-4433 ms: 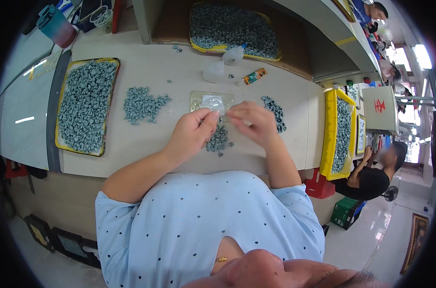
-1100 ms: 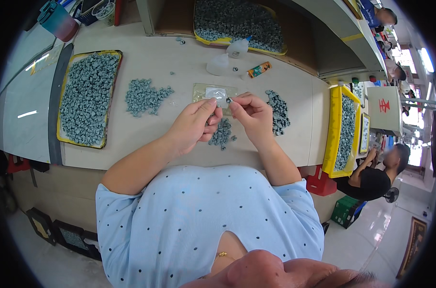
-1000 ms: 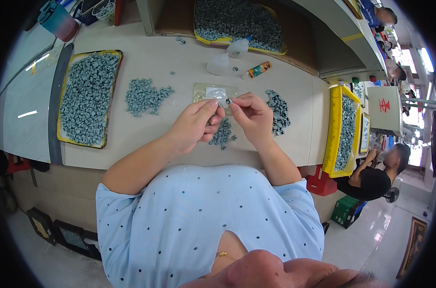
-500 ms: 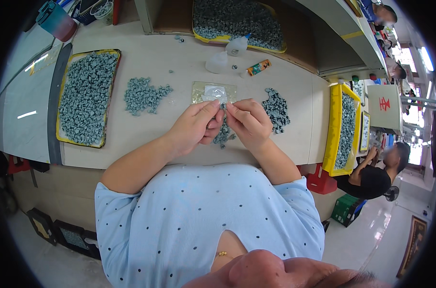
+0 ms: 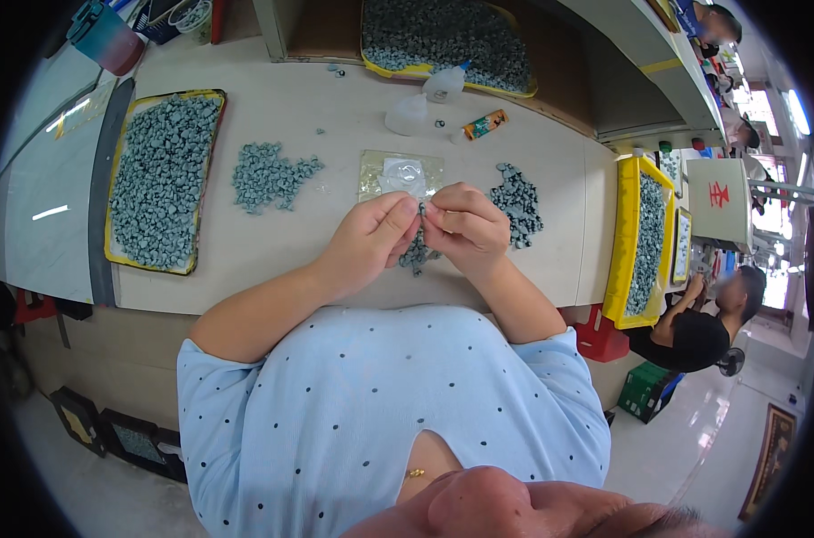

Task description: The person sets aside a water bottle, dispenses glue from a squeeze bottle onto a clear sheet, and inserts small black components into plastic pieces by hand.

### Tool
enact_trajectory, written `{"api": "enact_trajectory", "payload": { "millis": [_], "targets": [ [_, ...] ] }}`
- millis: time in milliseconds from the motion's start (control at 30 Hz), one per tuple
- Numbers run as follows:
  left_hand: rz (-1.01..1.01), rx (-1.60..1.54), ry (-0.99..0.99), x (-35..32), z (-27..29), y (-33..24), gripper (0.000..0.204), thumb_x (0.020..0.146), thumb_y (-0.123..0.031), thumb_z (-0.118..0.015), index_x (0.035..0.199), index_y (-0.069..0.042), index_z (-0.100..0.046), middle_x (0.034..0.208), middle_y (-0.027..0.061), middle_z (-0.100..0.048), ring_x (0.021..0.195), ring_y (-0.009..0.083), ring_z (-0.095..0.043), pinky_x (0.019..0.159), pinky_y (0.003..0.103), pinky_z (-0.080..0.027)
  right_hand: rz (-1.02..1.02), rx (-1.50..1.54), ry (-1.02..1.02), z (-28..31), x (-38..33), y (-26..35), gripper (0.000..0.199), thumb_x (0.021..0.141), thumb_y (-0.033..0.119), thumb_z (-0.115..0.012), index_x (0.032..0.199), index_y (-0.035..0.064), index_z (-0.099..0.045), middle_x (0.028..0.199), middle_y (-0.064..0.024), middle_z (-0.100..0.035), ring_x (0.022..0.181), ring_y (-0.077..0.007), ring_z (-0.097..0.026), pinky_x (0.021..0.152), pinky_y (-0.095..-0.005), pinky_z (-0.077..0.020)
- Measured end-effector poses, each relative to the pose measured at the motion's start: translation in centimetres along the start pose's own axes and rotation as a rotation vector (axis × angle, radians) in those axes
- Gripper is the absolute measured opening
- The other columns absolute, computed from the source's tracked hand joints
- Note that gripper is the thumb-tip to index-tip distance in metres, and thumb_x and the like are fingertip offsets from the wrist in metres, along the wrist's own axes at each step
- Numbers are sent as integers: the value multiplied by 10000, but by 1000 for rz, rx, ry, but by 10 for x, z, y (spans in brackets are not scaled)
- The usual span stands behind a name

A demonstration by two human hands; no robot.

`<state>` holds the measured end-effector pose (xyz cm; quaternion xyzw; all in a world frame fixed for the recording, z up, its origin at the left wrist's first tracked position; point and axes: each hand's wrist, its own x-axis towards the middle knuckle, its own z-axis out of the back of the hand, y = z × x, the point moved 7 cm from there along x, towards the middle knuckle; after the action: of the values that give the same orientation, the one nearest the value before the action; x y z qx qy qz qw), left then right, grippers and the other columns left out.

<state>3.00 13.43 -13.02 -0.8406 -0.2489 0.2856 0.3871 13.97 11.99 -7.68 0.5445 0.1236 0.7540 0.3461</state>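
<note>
My left hand [image 5: 367, 238] and my right hand [image 5: 468, 229] meet over the table in front of me, fingertips pinched together. Between them is a small grey-green piece [image 5: 422, 208], mostly covered by thumbs and fingers; its exact kind is too small to make out. Under and between the hands lies a small heap of similar pieces [image 5: 416, 257]. Just beyond the fingertips is a flat yellowish translucent slab [image 5: 371, 170], with a white sheet and a clear round item [image 5: 407, 172] on it. Loose piles lie to the left [image 5: 270, 177] and right [image 5: 517, 206], the right one darker.
A yellow-edged tray [image 5: 111, 244] full of pieces lies at left; another tray [image 5: 398, 70] sits in the shelf. Two squeeze bottles [image 5: 407, 117] and an orange-green tube [image 5: 486, 125] stand beyond the slab. A yellow bin [image 5: 615, 260] is at the right edge; a co-worker [image 5: 705, 327] sits beyond.
The pinched fingertips have come slightly nearer to me and to the right. My left hand has turned, with its lower fingers curled further out of sight.
</note>
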Motion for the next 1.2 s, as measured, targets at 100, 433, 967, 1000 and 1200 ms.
{"api": "enact_trajectory", "payload": {
  "millis": [100,433,967,1000,1200],
  "targets": [
    [15,-17,-3,3,-3,0,312,977,-319,-386,774,-84,-418,623,-38,-312,520,56,-255,441,214,-224,-60,38,-33,4,-5,-4,218,613,-137,-686,782,-32,-594,762,-105,-587,614,-200,-579,526,-280,-468],
    [21,1,64,6,-15,-1,313,977,-328,-372,797,-83,-449,610,-46,-347,518,43,-290,445,202,-259,-73,-52,-75,17,-5,-2,224,624,-149,-676,796,-29,-597,760,-104,-579,619,-199,-582,533,-281,-474],
    [325,572,215,14,-16,8,299,921,-319,-499,741,-83,-538,639,-39,-467,542,39,-382,447,205,-310,-670,-408,243,83,-16,-82,199,779,34,-635,976,5,-644,900,-119,-635,768,-231,-620,635,-291,-497],
    [338,561,200,14,-15,9,302,908,-318,-524,726,-79,-553,643,-29,-487,558,40,-407,454,216,-325,-672,-615,238,92,-22,-89,193,775,45,-642,966,15,-648,903,-116,-637,777,-242,-622,646,-303,-499],
    [379,175,53,17,-1,9,241,930,-270,-493,830,-55,-536,639,-55,-395,535,30,-318,439,180,-264,-793,-681,319,97,-37,-109,190,748,44,-656,932,-1,-643,879,-139,-625,749,-268,-614,692,-327,-495]
  ]
}}
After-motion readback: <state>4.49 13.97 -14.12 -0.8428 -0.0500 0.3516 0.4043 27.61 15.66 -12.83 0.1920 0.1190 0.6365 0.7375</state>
